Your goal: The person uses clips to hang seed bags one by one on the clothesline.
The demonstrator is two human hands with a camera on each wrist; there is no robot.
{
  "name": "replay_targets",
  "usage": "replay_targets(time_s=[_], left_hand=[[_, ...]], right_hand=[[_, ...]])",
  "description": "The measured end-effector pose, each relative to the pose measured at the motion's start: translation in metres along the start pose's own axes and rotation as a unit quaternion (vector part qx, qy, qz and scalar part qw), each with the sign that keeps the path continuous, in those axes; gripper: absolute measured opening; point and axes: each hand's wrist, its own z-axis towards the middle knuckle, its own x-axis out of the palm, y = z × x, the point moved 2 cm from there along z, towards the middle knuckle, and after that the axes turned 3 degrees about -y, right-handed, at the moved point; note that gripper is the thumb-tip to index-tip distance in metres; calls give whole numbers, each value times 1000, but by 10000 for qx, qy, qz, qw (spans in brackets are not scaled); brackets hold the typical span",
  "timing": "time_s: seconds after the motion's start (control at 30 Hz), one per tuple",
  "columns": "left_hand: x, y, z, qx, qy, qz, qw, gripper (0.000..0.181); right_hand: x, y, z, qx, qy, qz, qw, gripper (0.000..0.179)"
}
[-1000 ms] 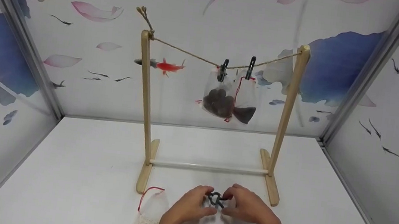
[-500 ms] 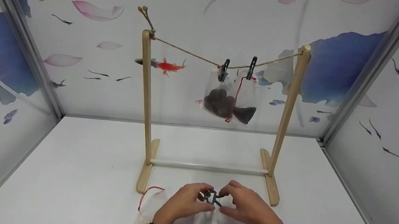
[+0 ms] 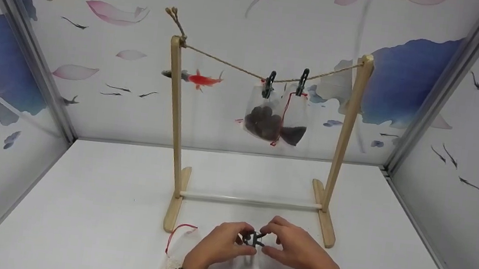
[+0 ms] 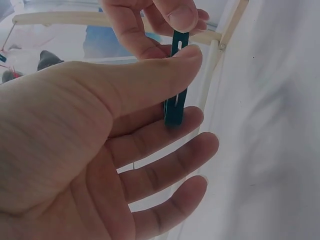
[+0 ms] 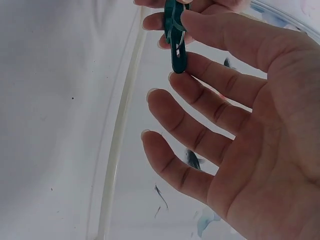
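Both hands hold one dark green clothespin (image 3: 254,239) low in front of the wooden rack. My left hand (image 3: 219,244) pinches one end of it between thumb and fingers. On the other end, my right hand (image 3: 300,250) has a pinch with thumb and index finger. In the left wrist view the clothespin (image 4: 173,114) shows edge-on, past the left thumb. Its slotted end (image 5: 178,59) points down between the right thumb and fingers in the right wrist view. Left of the hands lies a sheer bag (image 3: 171,267) with pale grainy contents and a red drawstring, partly cut off by the frame.
A rope (image 3: 225,63) sags between the posts of the wooden rack (image 3: 174,113). From it hang a bag of dark round pieces (image 3: 263,123) and a smaller dark-filled bag (image 3: 293,134), each under a dark clothespin. A white rod (image 3: 250,201) joins the rack's feet.
The hands and the clothespin have shifted slightly left since a second ago. The clothespin has turned a little between the fingers. Both hanging bags stay on the rope.
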Motion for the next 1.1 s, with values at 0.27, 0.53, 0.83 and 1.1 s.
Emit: replay_targets(time_s=[0.27, 0.53, 0.83, 1.1], left_hand=[[-6, -1, -1, 12, -173, 23, 9998, 36], [-10, -5, -3, 38, -64, -181, 9998, 35], [-13, -7, -4, 190, -19, -393, 9990, 39], [-13, -7, -2, 201, -17, -415, 9989, 40]], right_hand=[[-2, -2, 1, 35, -183, -17, 9998, 51], [-1, -5, 2, -58, -460, 49, 9989, 48], [0, -8, 3, 122, -603, 171, 9980, 50], [-2, -7, 4, 58, -966, 286, 9949, 41]])
